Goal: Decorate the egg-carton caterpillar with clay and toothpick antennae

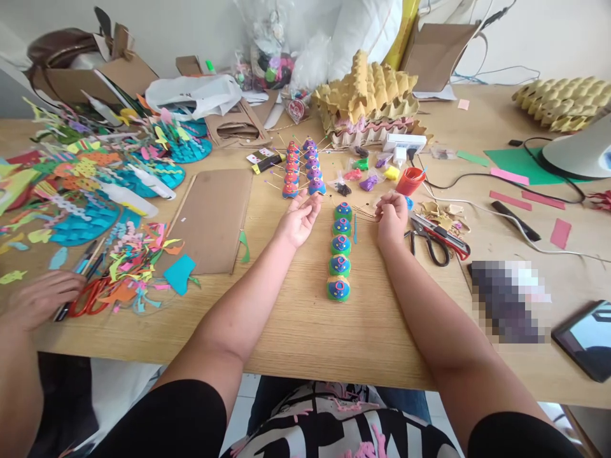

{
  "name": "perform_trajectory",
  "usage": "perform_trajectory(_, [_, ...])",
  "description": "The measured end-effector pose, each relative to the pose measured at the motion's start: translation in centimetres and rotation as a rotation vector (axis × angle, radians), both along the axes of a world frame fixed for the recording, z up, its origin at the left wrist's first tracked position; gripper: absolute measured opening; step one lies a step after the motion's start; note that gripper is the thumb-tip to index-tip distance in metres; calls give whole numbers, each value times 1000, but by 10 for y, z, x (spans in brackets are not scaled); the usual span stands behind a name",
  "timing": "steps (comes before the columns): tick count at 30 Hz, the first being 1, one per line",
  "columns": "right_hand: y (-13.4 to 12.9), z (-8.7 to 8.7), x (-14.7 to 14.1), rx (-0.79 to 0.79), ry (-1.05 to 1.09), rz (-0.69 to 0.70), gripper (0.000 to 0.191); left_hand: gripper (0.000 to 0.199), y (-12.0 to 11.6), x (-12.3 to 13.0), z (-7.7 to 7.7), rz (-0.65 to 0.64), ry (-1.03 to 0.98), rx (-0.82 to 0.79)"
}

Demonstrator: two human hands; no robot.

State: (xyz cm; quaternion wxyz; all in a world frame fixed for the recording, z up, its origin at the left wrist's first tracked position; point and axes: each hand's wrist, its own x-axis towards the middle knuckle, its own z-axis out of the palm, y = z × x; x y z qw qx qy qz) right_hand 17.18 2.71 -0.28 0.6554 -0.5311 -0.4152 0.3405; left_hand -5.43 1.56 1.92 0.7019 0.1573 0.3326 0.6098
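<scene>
My left hand (pixel 300 219) is palm up with curled, parted fingers, close to the near end of two rows of painted egg-carton pieces, one red and blue (pixel 291 168), one purple and blue (pixel 313 166). Thin sticks poke out of these rows. My right hand (pixel 392 215) has its fingers bent together beside some thin sticks (pixel 365 212) on the table; what it holds is too small to name. Between my forearms stands a column of several blue and green pieces (pixel 340 245), with a thin blue tool (pixel 355 229) next to it.
Another person's hand (pixel 48 294) rests by orange scissors (pixel 90 296) and paper scraps at the left. Cardboard (pixel 212 222) lies left of my left hand. A red cup (pixel 410 181), a cutter (pixel 442 235), black-handled scissors (pixel 438 250) and cables are on the right; egg cartons (pixel 367 92) stand behind.
</scene>
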Motion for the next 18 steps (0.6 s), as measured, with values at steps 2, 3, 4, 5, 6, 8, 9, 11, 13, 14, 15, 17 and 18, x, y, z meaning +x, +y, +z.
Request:
perform_trajectory(2, [1,0,1,-19,-13,1,21,58,1,0,0,14,2,-12])
perform_trajectory(3, [1,-1,1,-27,-25,-1,20,58,1,0,0,17,6,-17])
perform_trajectory(4, [2,-1,1,-27,-43,-6,19,59,1,0,0,17,10,-23])
perform_trajectory(5, [3,-1,1,-17,-68,-16,19,60,1,0,1,14,16,-28])
perform_trajectory(6, [3,-1,1,5,-105,-28,18,61,1,0,1,12,20,-31])
perform_trajectory(8, [2,0,1,58,-238,-57,19,62,0,1,3,10,24,-33])
perform_trajectory(9, [1,2,2,75,-333,-71,20,61,0,1,3,13,23,-30])
perform_trajectory(11, [-3,7,4,51,-557,-101,21,57,0,1,4,23,24,-34])
perform_trajectory(13, [-9,12,6,-26,-758,-92,19,51,1,1,5,41,36,-51])
perform_trajectory(14, [-11,14,7,-67,-845,-75,18,48,1,1,5,51,43,-60])
perform_trajectory(15, [-14,17,8,-106,-919,-55,17,45,2,0,5,59,49,-66])
perform_trajectory(17, [-18,20,7,-172,-1025,-12,13,38,3,0,4,69,54,-68])
perform_trajectory(18, [-19,21,6,-200,-1060,8,11,36,3,0,3,72,55,-65])
